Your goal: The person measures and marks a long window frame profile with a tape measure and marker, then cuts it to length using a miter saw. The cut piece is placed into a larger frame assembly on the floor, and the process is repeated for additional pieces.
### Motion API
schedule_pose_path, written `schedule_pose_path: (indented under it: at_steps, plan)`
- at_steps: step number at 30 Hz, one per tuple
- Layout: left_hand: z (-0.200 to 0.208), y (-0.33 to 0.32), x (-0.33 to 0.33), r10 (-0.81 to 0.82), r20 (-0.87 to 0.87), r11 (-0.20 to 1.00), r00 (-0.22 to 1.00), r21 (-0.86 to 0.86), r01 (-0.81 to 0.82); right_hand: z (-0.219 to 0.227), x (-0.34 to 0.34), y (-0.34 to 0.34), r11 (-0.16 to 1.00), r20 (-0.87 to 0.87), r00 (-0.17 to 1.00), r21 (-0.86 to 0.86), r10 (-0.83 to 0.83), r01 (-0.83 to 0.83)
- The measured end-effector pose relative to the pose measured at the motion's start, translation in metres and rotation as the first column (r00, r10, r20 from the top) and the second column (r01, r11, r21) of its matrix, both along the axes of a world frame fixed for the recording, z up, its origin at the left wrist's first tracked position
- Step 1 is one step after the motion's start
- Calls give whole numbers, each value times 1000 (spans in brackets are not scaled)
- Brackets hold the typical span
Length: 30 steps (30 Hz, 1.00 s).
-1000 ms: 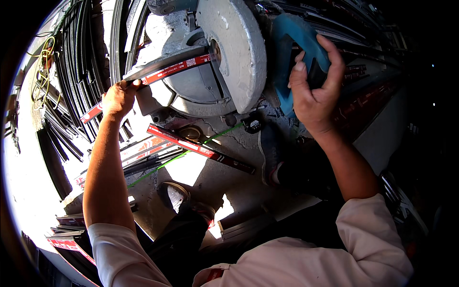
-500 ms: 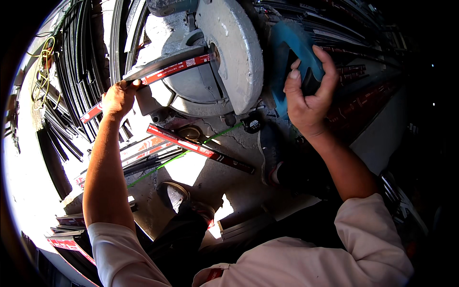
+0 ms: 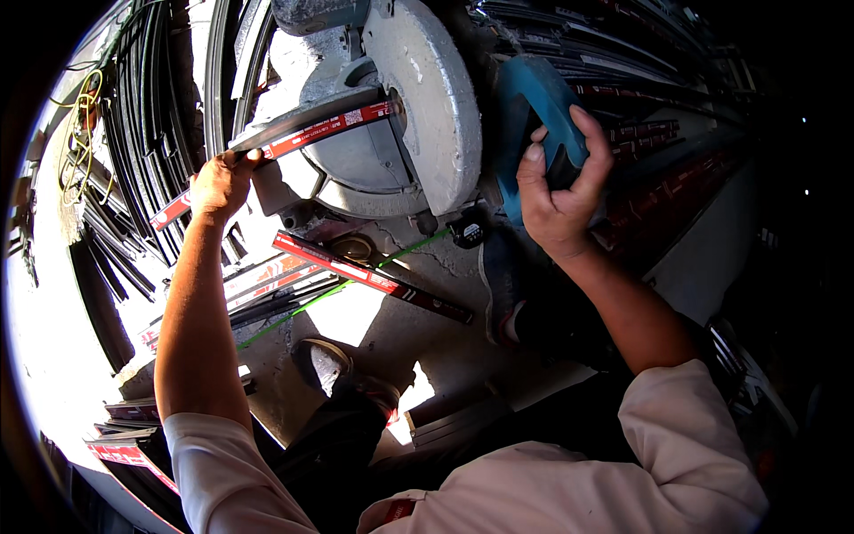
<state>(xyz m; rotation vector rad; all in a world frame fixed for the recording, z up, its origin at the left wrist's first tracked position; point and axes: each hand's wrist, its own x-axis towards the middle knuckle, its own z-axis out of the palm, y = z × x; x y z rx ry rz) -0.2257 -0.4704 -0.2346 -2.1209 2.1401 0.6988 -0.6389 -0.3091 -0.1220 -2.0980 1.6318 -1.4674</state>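
Note:
My left hand [image 3: 222, 185] is closed on a dark metal profile strip [image 3: 311, 134] with a red printed face. The strip lies across the grey base [image 3: 365, 169] of a miter saw, its right end at the round blade guard [image 3: 436, 111]. My right hand [image 3: 560, 209] is wrapped round the teal loop handle [image 3: 549, 84] of the saw, to the right of the guard. Some of its fingers are hidden behind the handle. Whether the blade touches the strip is hidden by the guard.
A short red-faced strip [image 3: 374, 278] lies on the floor, across a tape measure's green blade [image 3: 302, 307]; its black case [image 3: 467, 231] is near my right foot. Long dark profiles [image 3: 142, 107] are stacked at the left, more at the far right. A yellow cord [image 3: 82, 133] hangs far left.
My right hand and the saw handle have shifted slightly left and down. The blade guard has moved slightly left. My left hand and the strip stay in place.

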Motion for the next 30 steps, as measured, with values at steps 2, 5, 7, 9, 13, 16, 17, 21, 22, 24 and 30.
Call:
schedule_pose_path:
  at_steps: [2,5,7,9,13,16,17,21,22,24,30]
  plan:
    - [2,0,-1,2,-1,1000,1000,-2,-2,5,-1,-2,1000,-18,1000,-2,-8,8]
    - [-3,-1,-5,-7,-3,1000,1000,20,7,15,-5,-10,997,76,997,78,20,-26]
    - [-6,-2,1,-18,32,1000,999,13,18,34,-6,-27,994,72,997,101,32,-40]
    - [-7,-3,4,-52,53,999,997,10,52,59,-4,-44,991,110,993,122,36,-49]
    - [-5,8,17,-112,51,991,992,-66,115,120,8,-99,995,-163,982,-17,-100,98]
    - [9,23,24,-179,74,977,981,-107,186,151,3,-133,979,-229,960,86,-163,187]
    - [13,25,17,-259,66,951,963,-158,267,157,-13,-150,975,-299,936,63,-186,214]
    - [68,48,43,-261,-63,947,963,-208,243,192,-6,-202,912,-309,945,346,-112,221]
    - [83,54,50,-313,-1,897,950,-330,295,201,0,-211,853,-252,964,484,-79,196]
    - [112,66,72,-338,19,857,941,-407,316,205,4,-229,869,-259,966,473,-20,145]
    - [181,105,107,-292,158,800,943,-500,332,179,-9,-285,947,-501,862,230,-83,225]
